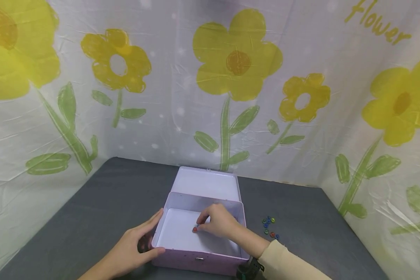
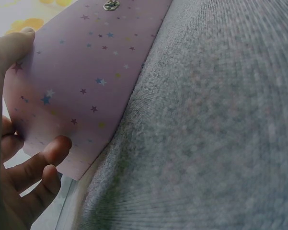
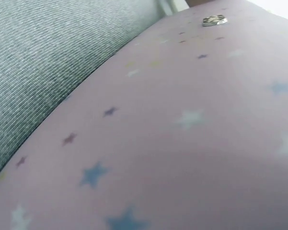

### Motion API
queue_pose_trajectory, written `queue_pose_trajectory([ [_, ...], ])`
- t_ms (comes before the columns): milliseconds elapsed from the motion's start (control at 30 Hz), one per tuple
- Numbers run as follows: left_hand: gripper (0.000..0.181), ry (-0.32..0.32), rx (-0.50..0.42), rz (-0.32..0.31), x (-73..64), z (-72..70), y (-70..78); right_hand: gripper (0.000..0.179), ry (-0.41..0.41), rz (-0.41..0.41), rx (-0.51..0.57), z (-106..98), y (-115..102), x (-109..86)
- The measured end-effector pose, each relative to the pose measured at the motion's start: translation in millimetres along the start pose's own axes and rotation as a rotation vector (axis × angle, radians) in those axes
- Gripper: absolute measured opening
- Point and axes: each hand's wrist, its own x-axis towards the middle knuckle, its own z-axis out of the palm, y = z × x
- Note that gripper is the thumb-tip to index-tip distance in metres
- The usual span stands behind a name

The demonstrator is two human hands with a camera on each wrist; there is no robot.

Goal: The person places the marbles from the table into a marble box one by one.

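An open metal box point(image 1: 183, 254) with a pale lilac inside and pink, star-printed outside stands in front of me. My left hand point(image 1: 131, 243) grips its near left corner, thumb on the front rim and fingers along the left side. In the left wrist view the box's starry wall point(image 2: 81, 62) lies against the thumb and curled fingers. My right hand point(image 1: 218, 221) reaches inside and pinches small button-like pieces low over the floor. A red button point(image 1: 195, 230) shows at its thumb tip; something bluish beside it is mostly hidden by the fingers.
The hinged lid point(image 1: 206, 182) lies folded back behind the box. Several small green, blue, red and yellow buttons point(image 1: 272, 235) lie on the dark grey table point(image 1: 301, 210) to the right. A flower-printed curtain point(image 1: 175, 128) surrounds the table. The front clasp point(image 3: 214, 20) shows in the right wrist view.
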Motion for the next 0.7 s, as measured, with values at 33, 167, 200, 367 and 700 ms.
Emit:
queue_pose_trajectory([
  [33, 0.085, 0.0, -0.002, 0.0, 0.0, 0.2, 0.0, 0.004, -0.002, -0.001, -0.013, 0.3, -0.5, -0.1],
  [167, 0.085, 0.003, -0.013, -0.022, 0.5, -0.1, 1.4, 0.005, -0.011, -0.009, -0.044, 0.6, -2.7, -0.5],
  [200, 0.085, 0.002, -0.013, -0.029, 0.8, -0.4, 1.8, 0.006, -0.014, -0.011, -0.047, 0.5, -3.1, -0.7],
  [367, 0.084, -0.006, -0.014, -0.065, 2.3, -2.2, 4.0, 0.006, 0.0, -0.023, -0.062, -0.7, -3.2, -0.5],
  [700, 0.085, -0.008, -0.013, -0.035, -0.3, -1.8, 5.3, 0.014, 0.052, 0.056, 0.062, -10.7, -2.9, -3.3],
])
